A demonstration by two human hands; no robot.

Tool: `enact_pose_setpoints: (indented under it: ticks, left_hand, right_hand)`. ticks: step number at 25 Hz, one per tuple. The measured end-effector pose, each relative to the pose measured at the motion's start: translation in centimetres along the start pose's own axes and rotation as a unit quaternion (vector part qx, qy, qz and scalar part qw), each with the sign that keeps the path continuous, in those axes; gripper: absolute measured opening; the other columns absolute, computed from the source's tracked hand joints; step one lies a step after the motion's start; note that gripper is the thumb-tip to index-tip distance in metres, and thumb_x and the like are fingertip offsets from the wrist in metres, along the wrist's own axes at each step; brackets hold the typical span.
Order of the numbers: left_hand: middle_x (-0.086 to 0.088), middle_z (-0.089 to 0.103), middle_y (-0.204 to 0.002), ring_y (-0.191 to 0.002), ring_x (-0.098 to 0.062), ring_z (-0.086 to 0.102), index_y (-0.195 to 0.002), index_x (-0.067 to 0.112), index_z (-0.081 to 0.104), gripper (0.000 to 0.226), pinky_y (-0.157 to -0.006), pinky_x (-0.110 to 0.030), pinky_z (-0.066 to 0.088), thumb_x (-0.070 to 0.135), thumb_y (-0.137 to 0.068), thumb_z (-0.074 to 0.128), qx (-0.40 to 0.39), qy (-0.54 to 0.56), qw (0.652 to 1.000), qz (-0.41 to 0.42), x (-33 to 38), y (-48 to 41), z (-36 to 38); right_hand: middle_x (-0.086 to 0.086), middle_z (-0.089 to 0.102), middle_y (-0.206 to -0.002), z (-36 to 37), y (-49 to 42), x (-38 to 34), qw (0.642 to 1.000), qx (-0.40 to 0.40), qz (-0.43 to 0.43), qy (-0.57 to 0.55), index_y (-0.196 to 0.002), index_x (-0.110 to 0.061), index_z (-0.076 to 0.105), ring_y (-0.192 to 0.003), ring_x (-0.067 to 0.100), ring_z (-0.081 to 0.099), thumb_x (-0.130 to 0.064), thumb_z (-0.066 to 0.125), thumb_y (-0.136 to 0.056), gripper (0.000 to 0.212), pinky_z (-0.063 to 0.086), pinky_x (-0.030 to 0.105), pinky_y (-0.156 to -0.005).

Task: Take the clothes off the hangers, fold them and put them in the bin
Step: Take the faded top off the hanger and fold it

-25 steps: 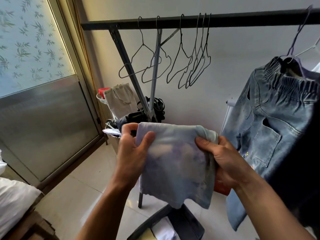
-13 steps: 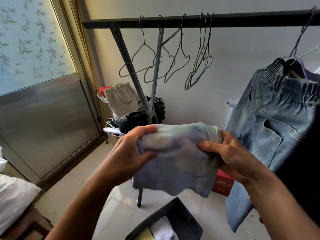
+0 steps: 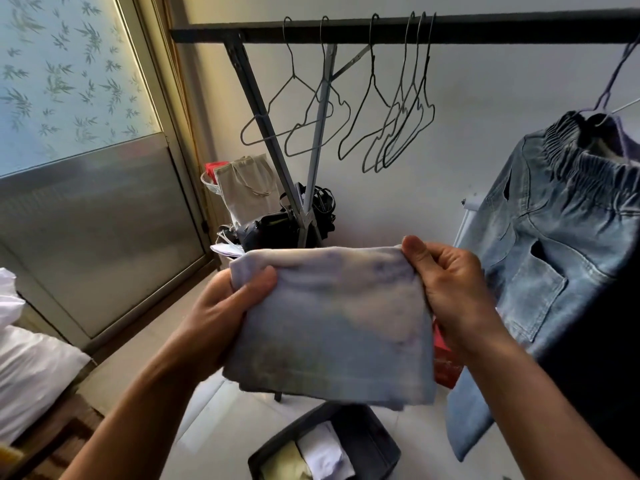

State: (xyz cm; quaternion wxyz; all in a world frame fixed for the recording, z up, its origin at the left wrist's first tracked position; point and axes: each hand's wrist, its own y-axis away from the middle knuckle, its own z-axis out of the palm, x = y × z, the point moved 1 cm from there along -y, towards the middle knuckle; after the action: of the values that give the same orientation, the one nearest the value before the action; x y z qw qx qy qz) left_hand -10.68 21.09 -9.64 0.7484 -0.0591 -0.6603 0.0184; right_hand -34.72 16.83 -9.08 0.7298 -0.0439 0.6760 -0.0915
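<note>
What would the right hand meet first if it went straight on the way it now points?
The folded cloth that the right hand pinches lies first in that line, up and leftward. Beyond it probably the rack's legs, though depth is unclear.

A pale folded cloth (image 3: 332,323) is held upright above the dark bin (image 3: 375,433), which holds perhaps two folded pieces. Jeans (image 3: 561,230) hang on a purple hanger (image 3: 610,90); wire hangers (image 3: 372,109) hang bare.

L hand (image 3: 221,306), R hand (image 3: 453,289) up, both pinching cloth (image 3: 332,327).
</note>
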Motion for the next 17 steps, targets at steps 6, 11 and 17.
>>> enact_pose_setpoints:
  ticks: [6,11,17]
  left_hand:
    - [-0.004,0.073,-0.069,-0.059,-0.017,0.07,-0.095,0.013,0.064,0.029,-0.05,-0.028,0.058,0.038,-0.085,0.055,0.109,0.059,0.984,-0.124,-2.3,0.1,0.6]
    - [-0.005,0.072,-0.068,-0.056,-0.017,0.069,-0.094,0.011,0.063,0.026,-0.047,-0.027,0.056,0.034,-0.095,0.052,0.13,0.092,0.973,-0.165,-5.0,-0.9,-1.2]
    - [-0.003,0.074,-0.077,-0.068,-0.016,0.07,-0.1,0.011,0.066,0.024,-0.057,-0.029,0.058,0.032,-0.091,0.057,0.122,0.044,0.97,-0.204,-11.3,-3.0,-5.4]
  right_hand:
    - [-0.003,0.035,-0.051,0.7,-2.7,2.6,0.986,0.036,0.009,0.163,-0.057,0.004,0.051,-0.054,0.013,0.029,-0.062,0.059,-0.071,0.069,0.029,0.031,-0.056]
    - [0.013,0.063,-0.118,1.2,-2.6,11.2,0.979,0.05,0.192,0.047,-0.114,-0.02,0.064,-0.106,0.023,0.059,-0.092,0.063,-0.044,0.1,0.047,0.048,-0.097]
    - [0.022,0.072,-0.102,5.0,-0.2,16.6,0.885,-0.163,0.41,-0.15,-0.103,0.0,0.073,-0.083,0.028,0.071,-0.044,0.079,-0.068,0.057,0.06,0.038,-0.068]
